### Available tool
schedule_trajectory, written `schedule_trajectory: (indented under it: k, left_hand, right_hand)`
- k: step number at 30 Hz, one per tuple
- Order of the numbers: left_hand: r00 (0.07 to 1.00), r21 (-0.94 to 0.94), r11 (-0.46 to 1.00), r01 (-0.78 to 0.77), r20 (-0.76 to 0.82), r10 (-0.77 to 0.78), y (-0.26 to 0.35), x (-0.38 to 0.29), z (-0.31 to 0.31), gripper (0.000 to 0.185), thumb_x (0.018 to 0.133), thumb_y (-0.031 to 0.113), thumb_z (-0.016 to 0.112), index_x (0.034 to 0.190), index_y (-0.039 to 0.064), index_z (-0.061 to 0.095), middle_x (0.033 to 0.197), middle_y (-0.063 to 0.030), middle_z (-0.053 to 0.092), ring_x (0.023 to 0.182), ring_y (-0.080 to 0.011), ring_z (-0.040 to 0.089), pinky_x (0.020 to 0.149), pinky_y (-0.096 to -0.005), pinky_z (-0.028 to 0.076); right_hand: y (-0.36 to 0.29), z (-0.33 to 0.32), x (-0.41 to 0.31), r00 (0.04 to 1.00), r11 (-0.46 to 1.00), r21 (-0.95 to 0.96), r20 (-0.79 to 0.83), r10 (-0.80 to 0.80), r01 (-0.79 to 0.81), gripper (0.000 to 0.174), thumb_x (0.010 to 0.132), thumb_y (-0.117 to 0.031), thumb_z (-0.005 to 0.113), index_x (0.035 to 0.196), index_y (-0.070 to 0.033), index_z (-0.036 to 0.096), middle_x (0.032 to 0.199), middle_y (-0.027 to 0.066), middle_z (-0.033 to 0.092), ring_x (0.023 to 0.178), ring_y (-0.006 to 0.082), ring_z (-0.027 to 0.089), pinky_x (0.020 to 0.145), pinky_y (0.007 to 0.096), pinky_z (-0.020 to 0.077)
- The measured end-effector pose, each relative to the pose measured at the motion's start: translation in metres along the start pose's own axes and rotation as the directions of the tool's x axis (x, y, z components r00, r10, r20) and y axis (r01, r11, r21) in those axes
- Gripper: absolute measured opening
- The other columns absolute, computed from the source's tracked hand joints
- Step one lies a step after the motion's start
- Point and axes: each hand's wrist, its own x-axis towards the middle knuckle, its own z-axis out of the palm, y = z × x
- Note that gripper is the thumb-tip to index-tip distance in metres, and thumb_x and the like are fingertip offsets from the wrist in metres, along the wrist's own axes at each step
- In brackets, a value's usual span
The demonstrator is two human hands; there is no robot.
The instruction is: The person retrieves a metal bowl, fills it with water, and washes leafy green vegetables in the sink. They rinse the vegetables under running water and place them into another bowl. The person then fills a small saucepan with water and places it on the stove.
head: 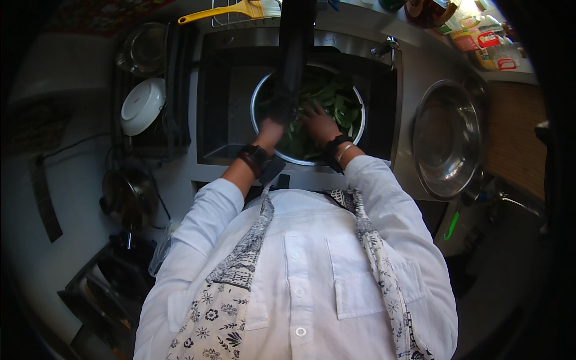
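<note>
A round metal basin (360,96) full of leafy greens (330,94) stands in the sink (240,153) before me. Over the basin's left side is my left hand (271,130), blurred, its fingers hidden behind a dark vertical bar, perhaps the faucet, so its hold cannot be told. Among the leaves rests my right hand (320,125), its fingers spread on top of the greens; no leaf is plainly gripped. Both wrists wear dark bands.
An empty metal bowl (447,139) sits right of the sink, near a wooden board (517,135). To the left, a dish rack holds a white bowl (143,107) and a clear bowl (146,49). A yellow-handled brush (220,12) lies behind the sink, with bottles (488,40) back right.
</note>
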Motion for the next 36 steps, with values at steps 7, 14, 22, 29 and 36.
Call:
schedule_trajectory:
  k: [7,14,22,29,36]
  left_hand:
    - [0.956,0.669,0.684,-0.291,0.219,0.194,-0.075,0.106,0.032,0.032,0.092,0.011,0.051,0.122,0.003,0.058,0.127,-0.0184,0.058,0.122,-0.0318,0.053,0.097,-0.0372,0.042]
    - [0.896,0.697,0.576,-0.426,0.238,0.375,-0.038,0.084,0.020,0.027,0.092,0.013,0.054,0.115,0.001,0.062,0.110,-0.0160,0.065,0.107,-0.0267,0.061,0.089,-0.0349,0.047]
    - [0.921,0.111,0.932,-0.344,0.233,0.312,0.052,0.021,0.003,0.017,0.091,0.007,0.059,0.104,-0.002,0.062,0.103,-0.0119,0.065,0.096,-0.0214,0.063,0.085,-0.0306,0.051]
    - [0.961,-0.511,0.855,-0.093,0.179,0.211,0.071,-0.009,0.016,0.014,0.082,-0.002,0.070,0.093,0.000,0.063,0.102,-0.0131,0.063,0.097,-0.0233,0.062,0.095,-0.0344,0.051]
    - [0.938,-0.449,0.885,-0.123,0.237,0.251,0.080,-0.017,0.016,0.021,0.093,0.001,0.056,0.113,-0.004,0.059,0.117,-0.0139,0.060,0.104,-0.0216,0.060,0.097,-0.0284,0.050]
  right_hand:
    - [-0.001,-0.027,0.008,0.980,0.945,0.265,0.016,0.196,-0.193,0.040,0.080,-0.018,0.064,0.117,-0.004,0.064,0.117,0.0194,0.063,0.111,0.0362,0.059,0.094,0.0423,0.0485]
    - [-0.023,-0.049,0.033,0.963,0.460,0.887,-0.086,0.256,-0.044,0.027,0.081,-0.009,0.062,0.106,0.000,0.066,0.099,0.0211,0.069,0.097,0.0339,0.066,0.084,0.0383,0.0518]
    - [0.017,-0.120,0.048,0.597,0.600,0.778,-0.574,0.560,0.186,0.063,0.076,-0.016,0.074,0.129,-0.001,0.044,0.109,0.0202,0.064,0.094,0.0349,0.066,0.083,0.0389,0.0523]
    - [0.033,-0.141,0.063,0.541,0.796,0.587,-0.722,0.431,0.149,0.013,0.083,-0.013,0.070,0.094,-0.006,0.070,0.091,0.0131,0.070,0.084,0.0283,0.068,0.073,0.0330,0.0533]
    - [0.035,-0.136,0.066,0.508,0.783,0.594,-0.739,0.442,0.183,0.010,0.083,-0.010,0.067,0.093,-0.007,0.070,0.088,0.0140,0.068,0.081,0.0308,0.067,0.069,0.0344,0.0524]
